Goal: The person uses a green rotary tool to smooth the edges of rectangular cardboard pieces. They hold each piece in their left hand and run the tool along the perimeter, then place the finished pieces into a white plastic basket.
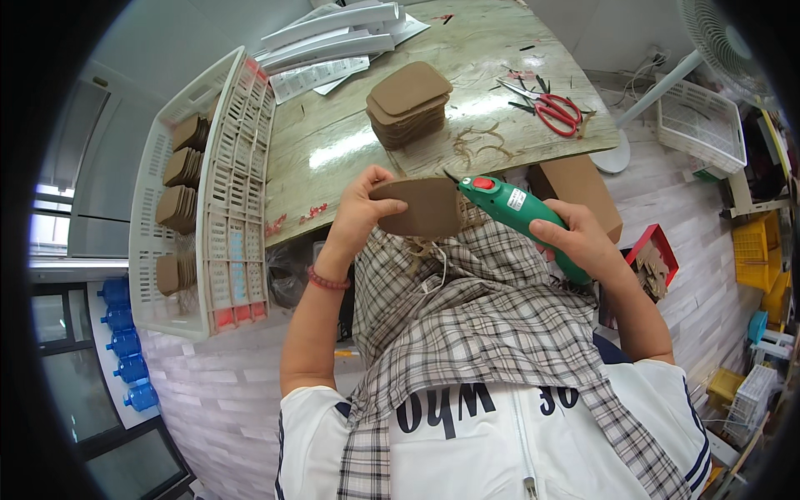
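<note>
My left hand (367, 204) grips a flat brown panel with rounded corners (425, 212) by its left end, thumb on the near face. It is held up just off the table's front edge, above my lap. In my right hand (575, 237) is a green handheld electric cutter (508, 204) with a red switch. Its thin dark tip points left, at the panel's upper right corner; whether it touches cannot be made out. Beyond the panel, a stack of similar brown panels (408, 96) stands on the table (325, 175). Thin curled brown trimmings (483, 146) lie beside it.
Red-handled scissors (554, 112) lie at the table's right. Papers (333, 42) are piled at the back. A white crate (237, 192) with brown panels stands left. Right are a cardboard box (583, 192), a red box of scraps (654, 258) and a fan (725, 37).
</note>
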`<state>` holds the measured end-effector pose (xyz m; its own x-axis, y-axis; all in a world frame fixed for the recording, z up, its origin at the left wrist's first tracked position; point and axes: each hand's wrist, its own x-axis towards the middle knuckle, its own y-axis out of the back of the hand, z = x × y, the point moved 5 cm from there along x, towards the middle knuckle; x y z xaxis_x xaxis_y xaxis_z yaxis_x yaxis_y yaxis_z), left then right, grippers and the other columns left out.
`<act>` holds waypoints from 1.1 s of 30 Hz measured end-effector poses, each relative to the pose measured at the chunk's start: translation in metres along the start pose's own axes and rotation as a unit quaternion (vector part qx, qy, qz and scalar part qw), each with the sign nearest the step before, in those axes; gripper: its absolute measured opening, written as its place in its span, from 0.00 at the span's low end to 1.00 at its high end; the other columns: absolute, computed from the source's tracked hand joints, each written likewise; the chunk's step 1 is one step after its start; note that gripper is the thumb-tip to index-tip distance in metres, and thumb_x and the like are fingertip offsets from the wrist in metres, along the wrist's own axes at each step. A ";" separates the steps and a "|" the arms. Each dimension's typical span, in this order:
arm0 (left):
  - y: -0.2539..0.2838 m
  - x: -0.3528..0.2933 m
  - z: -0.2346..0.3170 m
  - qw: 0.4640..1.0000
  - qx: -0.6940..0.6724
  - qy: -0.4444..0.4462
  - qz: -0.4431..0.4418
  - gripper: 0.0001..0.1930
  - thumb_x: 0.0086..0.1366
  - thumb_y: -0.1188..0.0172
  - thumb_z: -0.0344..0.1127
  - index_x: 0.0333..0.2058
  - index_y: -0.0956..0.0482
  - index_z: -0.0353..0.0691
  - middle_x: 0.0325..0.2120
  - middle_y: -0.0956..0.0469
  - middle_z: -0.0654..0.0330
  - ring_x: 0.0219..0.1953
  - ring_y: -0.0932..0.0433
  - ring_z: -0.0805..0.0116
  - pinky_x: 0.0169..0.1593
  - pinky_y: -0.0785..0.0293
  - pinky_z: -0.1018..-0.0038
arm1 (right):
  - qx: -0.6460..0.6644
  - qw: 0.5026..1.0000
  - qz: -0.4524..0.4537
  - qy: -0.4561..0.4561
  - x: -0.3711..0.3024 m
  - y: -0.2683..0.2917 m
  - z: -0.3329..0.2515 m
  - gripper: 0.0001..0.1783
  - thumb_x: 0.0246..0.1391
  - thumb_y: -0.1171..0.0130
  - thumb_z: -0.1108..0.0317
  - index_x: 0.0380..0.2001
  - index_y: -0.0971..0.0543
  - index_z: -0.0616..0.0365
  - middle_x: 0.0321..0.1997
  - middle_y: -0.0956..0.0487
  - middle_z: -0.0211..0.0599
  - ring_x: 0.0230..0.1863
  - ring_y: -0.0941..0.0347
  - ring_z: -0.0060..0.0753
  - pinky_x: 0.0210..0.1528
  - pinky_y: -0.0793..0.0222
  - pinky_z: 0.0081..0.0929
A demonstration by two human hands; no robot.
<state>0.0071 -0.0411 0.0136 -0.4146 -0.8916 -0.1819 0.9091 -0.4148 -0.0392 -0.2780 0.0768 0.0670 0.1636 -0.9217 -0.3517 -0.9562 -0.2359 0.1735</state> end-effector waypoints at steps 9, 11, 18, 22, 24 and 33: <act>0.013 0.000 -0.002 0.992 -0.119 -0.020 0.046 0.09 0.53 0.34 0.21 0.34 0.21 0.36 0.29 0.19 0.63 0.29 0.22 0.77 0.36 0.25 0.80 | -0.014 0.999 -0.042 -0.004 0.002 -0.006 0.008 0.21 0.56 0.39 0.53 0.36 0.23 0.65 0.21 0.28 0.28 0.21 0.33 0.17 0.24 0.36 0.20; 0.011 0.001 -0.005 0.993 -0.110 -0.009 0.029 0.09 0.53 0.34 0.21 0.33 0.20 0.36 0.28 0.18 0.63 0.29 0.21 0.77 0.36 0.25 0.80 | -0.012 0.999 -0.044 -0.004 0.003 -0.009 0.007 0.21 0.56 0.39 0.53 0.36 0.23 0.65 0.21 0.28 0.28 0.21 0.33 0.17 0.24 0.36 0.19; -0.010 -0.002 -0.004 0.996 -0.086 0.032 -0.010 0.09 0.51 0.33 0.21 0.32 0.19 0.36 0.27 0.18 0.63 0.28 0.21 0.77 0.35 0.25 0.80 | -0.017 0.999 -0.043 0.005 0.004 -0.015 0.003 0.22 0.55 0.38 0.54 0.37 0.23 0.66 0.20 0.28 0.27 0.20 0.33 0.16 0.24 0.36 0.18; -0.018 -0.003 -0.007 0.995 -0.064 0.066 -0.047 0.10 0.52 0.34 0.21 0.33 0.21 0.35 0.29 0.19 0.62 0.29 0.21 0.75 0.37 0.25 0.79 | -0.019 0.999 -0.050 0.001 0.007 -0.017 0.009 0.22 0.56 0.38 0.54 0.37 0.23 0.66 0.21 0.28 0.27 0.20 0.33 0.16 0.24 0.36 0.19; -0.021 -0.003 -0.009 0.994 -0.048 0.075 -0.065 0.10 0.51 0.33 0.20 0.34 0.20 0.35 0.29 0.19 0.62 0.30 0.21 0.75 0.37 0.24 0.79 | -0.019 0.998 -0.051 0.005 0.008 -0.019 0.008 0.22 0.56 0.38 0.54 0.37 0.23 0.66 0.21 0.28 0.27 0.20 0.33 0.16 0.24 0.36 0.19; -0.028 -0.003 -0.001 0.990 -0.039 0.082 -0.105 0.19 0.50 0.35 0.19 0.44 0.24 0.34 0.36 0.19 0.60 0.38 0.21 0.72 0.45 0.25 0.74 | -0.007 0.997 -0.070 0.023 0.036 -0.035 0.000 0.23 0.55 0.38 0.52 0.37 0.22 0.65 0.22 0.27 0.28 0.20 0.32 0.17 0.24 0.35 0.19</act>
<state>-0.0169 -0.0263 0.0146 -0.5886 -0.7433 -0.3179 0.8065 -0.5670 -0.1675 -0.2389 0.0515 0.0486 0.3064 -0.8924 -0.3313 -0.9199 -0.3671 0.1381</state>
